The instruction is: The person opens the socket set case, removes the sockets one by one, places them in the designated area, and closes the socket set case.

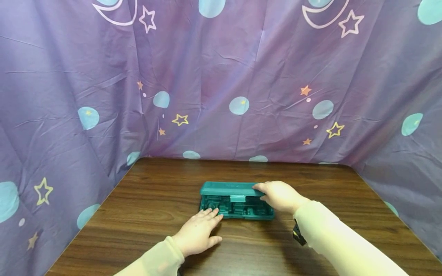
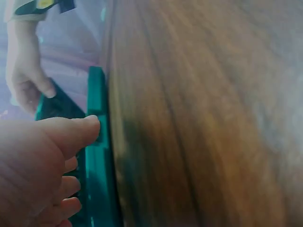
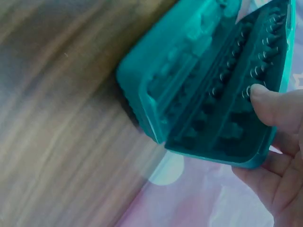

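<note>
A teal plastic case (image 1: 236,209) lies in the middle of the wooden table (image 1: 145,199), its lid (image 1: 226,188) raised partway. The inside shows moulded slots holding small dark bits (image 3: 222,85). My right hand (image 1: 280,196) pinches the lid's right end, thumb (image 3: 277,105) on the inner face and fingers behind it. My left hand (image 1: 199,231) lies flat with straight fingers resting on the case's front left edge. In the left wrist view my left hand (image 2: 45,161) sits against the case (image 2: 97,156), with the right hand (image 2: 24,78) beyond.
A purple curtain (image 1: 221,76) printed with stars, moons and pale circles closes off the table's back and both sides. A dark strap (image 1: 298,234) hangs under my right wrist. Bare wood lies to the left, right and front of the case.
</note>
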A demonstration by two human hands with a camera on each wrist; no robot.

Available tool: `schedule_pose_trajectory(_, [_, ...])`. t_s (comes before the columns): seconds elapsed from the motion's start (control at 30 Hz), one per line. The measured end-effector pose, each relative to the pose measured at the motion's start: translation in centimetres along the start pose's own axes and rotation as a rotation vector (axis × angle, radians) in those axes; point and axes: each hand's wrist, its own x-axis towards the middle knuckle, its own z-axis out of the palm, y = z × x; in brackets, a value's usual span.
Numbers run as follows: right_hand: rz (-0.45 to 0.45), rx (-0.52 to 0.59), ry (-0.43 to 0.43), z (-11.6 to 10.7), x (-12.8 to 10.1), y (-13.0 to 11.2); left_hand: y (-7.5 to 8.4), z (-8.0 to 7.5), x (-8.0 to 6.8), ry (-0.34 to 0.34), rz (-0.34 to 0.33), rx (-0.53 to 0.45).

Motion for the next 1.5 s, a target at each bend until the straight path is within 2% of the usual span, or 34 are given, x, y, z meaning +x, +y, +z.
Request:
schedule_pose_trajectory(0.1, [0.028,0.023,-0.046,-0.5,0.5,0.3,0.0,0.4,0.2,-0.024,-0.007,0.006])
schedule_pose_trajectory(0.3, [0.041,0.095,-0.069,-1.3,1.1,1.1,0.0,0.8,0.1,-0.010,0.009,0.009])
schedule_pose_trajectory(0.43, [0.094,0.178,-0.036,-1.7,1.2,2.0,-0.2,0.9,-0.4,-0.013,0.029,-0.029])
schedule_pose_trajectory(0.6, [0.244,0.297,0.070,-1.5,1.5,3.1,-0.8,0.7,-1.3,-0.016,0.063,-0.046])
schedule_pose_trajectory(0.83, [0.479,0.460,0.267,0.8,1.9,4.9,-1.1,0.2,-2.0,-0.042,0.099,-0.035])
schedule_pose_trajectory(1.03, [0.683,0.805,0.282,3.6,1.8,5.5,-1.4,0.2,-2.4,-0.072,0.118,-0.050])
schedule_pose_trajectory(1.1, [0.716,0.909,0.272,4.5,1.7,5.5,-1.6,0.2,-2.4,-0.081,0.136,-0.057])
schedule_pose_trajectory(1.23, [0.739,1.006,0.284,6.0,1.6,5.5,-2.0,0.2,-2.5,-0.078,0.171,-0.075])
schedule_pose_trajectory(1.4, [0.768,1.058,0.276,7.4,1.4,5.8,-2.3,0.2,-2.7,-0.053,0.193,-0.085])
schedule_pose_trajectory(1.5, [0.789,1.042,0.256,7.8,1.4,5.8,-2.3,0.2,-2.8,-0.039,0.203,-0.080])
